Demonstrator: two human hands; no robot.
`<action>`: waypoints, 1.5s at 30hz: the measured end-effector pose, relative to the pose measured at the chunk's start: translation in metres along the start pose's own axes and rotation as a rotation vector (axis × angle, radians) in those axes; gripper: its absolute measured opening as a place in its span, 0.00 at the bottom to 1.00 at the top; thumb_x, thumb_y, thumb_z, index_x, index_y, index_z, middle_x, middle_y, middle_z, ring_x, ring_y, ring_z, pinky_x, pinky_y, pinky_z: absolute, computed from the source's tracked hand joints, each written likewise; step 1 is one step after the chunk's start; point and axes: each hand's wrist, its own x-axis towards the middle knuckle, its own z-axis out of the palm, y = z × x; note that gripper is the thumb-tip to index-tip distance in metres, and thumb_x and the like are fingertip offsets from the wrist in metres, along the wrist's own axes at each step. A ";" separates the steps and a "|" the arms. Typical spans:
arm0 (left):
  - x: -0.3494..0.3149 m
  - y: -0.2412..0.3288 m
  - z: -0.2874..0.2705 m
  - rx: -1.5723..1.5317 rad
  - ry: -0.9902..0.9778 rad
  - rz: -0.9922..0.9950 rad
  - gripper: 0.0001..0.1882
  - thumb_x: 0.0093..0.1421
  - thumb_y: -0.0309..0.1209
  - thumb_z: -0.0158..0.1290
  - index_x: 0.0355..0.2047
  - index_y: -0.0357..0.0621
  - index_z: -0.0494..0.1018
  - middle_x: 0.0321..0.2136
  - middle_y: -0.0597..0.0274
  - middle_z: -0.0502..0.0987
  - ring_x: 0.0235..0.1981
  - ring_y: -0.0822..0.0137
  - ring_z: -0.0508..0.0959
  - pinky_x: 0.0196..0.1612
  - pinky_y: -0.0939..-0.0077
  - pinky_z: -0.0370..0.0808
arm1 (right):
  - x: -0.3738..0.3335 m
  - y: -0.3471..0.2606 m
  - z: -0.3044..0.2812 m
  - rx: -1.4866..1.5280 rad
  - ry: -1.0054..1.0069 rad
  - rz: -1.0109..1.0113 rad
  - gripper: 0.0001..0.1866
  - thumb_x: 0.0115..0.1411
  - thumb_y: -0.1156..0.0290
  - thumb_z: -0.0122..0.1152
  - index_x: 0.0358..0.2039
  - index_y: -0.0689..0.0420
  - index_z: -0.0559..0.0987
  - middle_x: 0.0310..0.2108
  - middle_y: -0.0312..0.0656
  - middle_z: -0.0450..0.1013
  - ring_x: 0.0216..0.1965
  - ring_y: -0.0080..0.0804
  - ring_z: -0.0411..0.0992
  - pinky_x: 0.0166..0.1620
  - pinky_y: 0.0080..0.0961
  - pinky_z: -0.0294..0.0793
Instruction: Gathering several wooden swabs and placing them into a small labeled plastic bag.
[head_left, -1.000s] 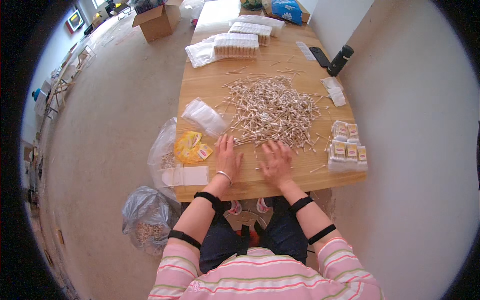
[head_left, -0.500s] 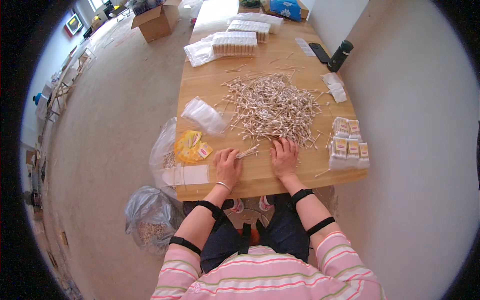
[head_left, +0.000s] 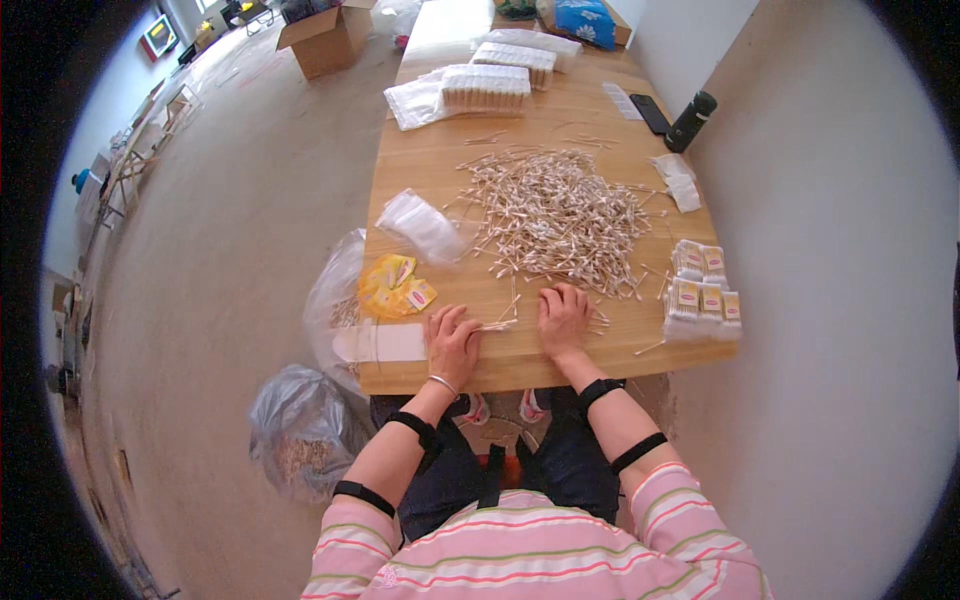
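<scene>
A large loose heap of cotton swabs point(head_left: 565, 215) covers the middle of the wooden table. My left hand point(head_left: 453, 338) rests near the front edge, its fingers closed on a few cotton swabs point(head_left: 497, 326) whose tips point right. Just in front of the heap, my right hand point(head_left: 565, 318) lies palm down with its fingers curled and together. Swab tips point(head_left: 601, 320) stick out along its outer side; what lies under the palm is hidden. A white card strip point(head_left: 398, 343) lies against my left hand, near yellow printed labels point(head_left: 392, 290).
Clear plastic bags point(head_left: 425, 225) lie left of the heap. Packed swab bundles point(head_left: 703, 295) sit at the right edge; more packs point(head_left: 487, 88) stand farther back. A phone point(head_left: 650, 114) and black bottle point(head_left: 691, 122) are beside the wall. A grey bag point(head_left: 305, 425) stands on the floor.
My right hand has drawn back slightly from the heap toward me. The swabs in my left hand now lie flatter, and the whole view has shifted a little.
</scene>
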 end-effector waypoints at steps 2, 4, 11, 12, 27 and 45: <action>0.004 0.013 -0.003 0.053 0.018 -0.068 0.09 0.49 0.29 0.58 0.32 0.46 0.75 0.43 0.58 0.72 0.51 0.53 0.66 0.55 0.60 0.61 | 0.004 -0.006 -0.002 -0.009 -0.001 0.021 0.13 0.50 0.60 0.60 0.35 0.50 0.77 0.40 0.37 0.67 0.47 0.38 0.63 0.53 0.40 0.58; 0.000 0.011 -0.006 0.117 0.040 -0.143 0.10 0.49 0.29 0.58 0.33 0.46 0.75 0.44 0.58 0.71 0.52 0.53 0.65 0.56 0.59 0.61 | 0.007 -0.033 -0.007 -0.007 -0.057 0.078 0.14 0.50 0.58 0.61 0.35 0.50 0.77 0.40 0.38 0.67 0.46 0.39 0.63 0.52 0.40 0.58; -0.010 0.002 0.006 -0.099 -0.070 -0.091 0.10 0.50 0.28 0.56 0.35 0.46 0.74 0.40 0.60 0.73 0.48 0.56 0.69 0.53 0.59 0.64 | 0.006 -0.048 0.011 0.001 -0.093 0.114 0.11 0.50 0.60 0.62 0.33 0.49 0.78 0.36 0.35 0.69 0.44 0.35 0.65 0.44 0.38 0.60; -0.009 0.004 0.004 -0.112 -0.086 -0.073 0.09 0.51 0.28 0.55 0.35 0.46 0.75 0.40 0.59 0.73 0.46 0.56 0.70 0.53 0.60 0.64 | 0.005 -0.045 0.013 -0.003 -0.095 0.111 0.11 0.50 0.60 0.62 0.33 0.49 0.78 0.36 0.35 0.69 0.44 0.35 0.65 0.44 0.38 0.60; 0.005 0.015 -0.013 0.104 -0.175 -0.110 0.32 0.47 0.34 0.56 0.55 0.46 0.63 0.55 0.52 0.62 0.59 0.53 0.59 0.65 0.53 0.47 | 0.053 -0.042 0.015 0.088 0.068 -0.180 0.08 0.50 0.72 0.55 0.32 0.51 0.78 0.36 0.38 0.73 0.46 0.40 0.64 0.50 0.40 0.61; -0.004 0.005 -0.003 -0.126 -0.151 -0.097 0.20 0.46 0.25 0.57 0.42 0.41 0.70 0.46 0.54 0.70 0.53 0.52 0.66 0.59 0.61 0.62 | 0.033 -0.001 0.003 0.062 0.001 -0.129 0.09 0.49 0.68 0.59 0.33 0.48 0.80 0.35 0.30 0.72 0.44 0.32 0.65 0.49 0.35 0.58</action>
